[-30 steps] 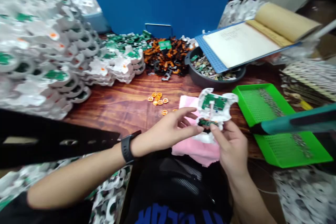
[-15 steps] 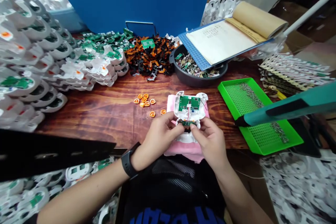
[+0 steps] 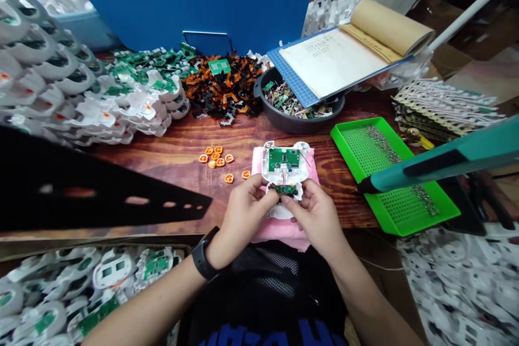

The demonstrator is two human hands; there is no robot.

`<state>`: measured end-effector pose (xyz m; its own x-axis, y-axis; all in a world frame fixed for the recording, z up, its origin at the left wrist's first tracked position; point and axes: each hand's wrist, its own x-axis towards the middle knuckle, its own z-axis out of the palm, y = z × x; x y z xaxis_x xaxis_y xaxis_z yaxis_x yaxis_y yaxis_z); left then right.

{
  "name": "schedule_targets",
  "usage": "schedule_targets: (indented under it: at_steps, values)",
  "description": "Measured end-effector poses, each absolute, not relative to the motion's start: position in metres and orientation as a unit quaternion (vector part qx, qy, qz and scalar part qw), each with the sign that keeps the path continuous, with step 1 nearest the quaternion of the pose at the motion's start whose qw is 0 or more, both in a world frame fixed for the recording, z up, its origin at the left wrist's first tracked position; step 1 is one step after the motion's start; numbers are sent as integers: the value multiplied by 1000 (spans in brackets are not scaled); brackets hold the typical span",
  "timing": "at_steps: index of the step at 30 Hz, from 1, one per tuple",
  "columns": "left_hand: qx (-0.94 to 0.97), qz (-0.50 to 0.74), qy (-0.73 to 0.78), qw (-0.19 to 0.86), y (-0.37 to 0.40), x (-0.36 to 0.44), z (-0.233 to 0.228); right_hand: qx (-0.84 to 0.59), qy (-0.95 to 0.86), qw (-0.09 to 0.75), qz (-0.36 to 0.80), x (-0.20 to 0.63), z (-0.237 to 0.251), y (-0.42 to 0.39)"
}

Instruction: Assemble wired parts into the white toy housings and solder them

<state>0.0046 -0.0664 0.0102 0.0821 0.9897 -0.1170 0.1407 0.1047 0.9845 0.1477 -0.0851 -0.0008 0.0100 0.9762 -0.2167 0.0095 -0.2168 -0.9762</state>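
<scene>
A white plastic housing [image 3: 265, 172] lies opened on a folded pink cloth [image 3: 279, 232]. Its upper part holds a green circuit board [image 3: 279, 159], from which thin wires run down to a smaller circuit board [image 3: 286, 190] in the lower part. My left hand [image 3: 249, 208] grips the lower part from the left, its thumb at the small board. From the other side my right hand [image 3: 314, 213] holds the same part, thumb pressed near the board's lower edge. Both hands are closed; the fingertips beneath are partly hidden. Several orange buttons [image 3: 216, 156] lie left of the cloth.
A green tray [image 3: 389, 216] of small screws is at right, under a teal electric screwdriver [image 3: 446, 157]. Behind stand a dark bowl [image 3: 284, 119] with a clipboard [image 3: 324, 65] across it and a heap of orange-black parts [image 3: 227, 86]. Stacked white housings [image 3: 60, 81] fill the left.
The view has shifted slightly, moving the table items left in the picture. My right thumb has moved closer to my left thumb along the small board's lower edge. Both hands keep their hold.
</scene>
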Motion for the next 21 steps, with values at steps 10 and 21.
schedule_targets:
  at_steps: [10,21]
  values:
    - [480,411,547,549,-72,9,-5,-558,-651,495,142,182,15,-82]
    - [569,404,558,450,-79,11,-9,-420,-839,328,-107,180,13,-52]
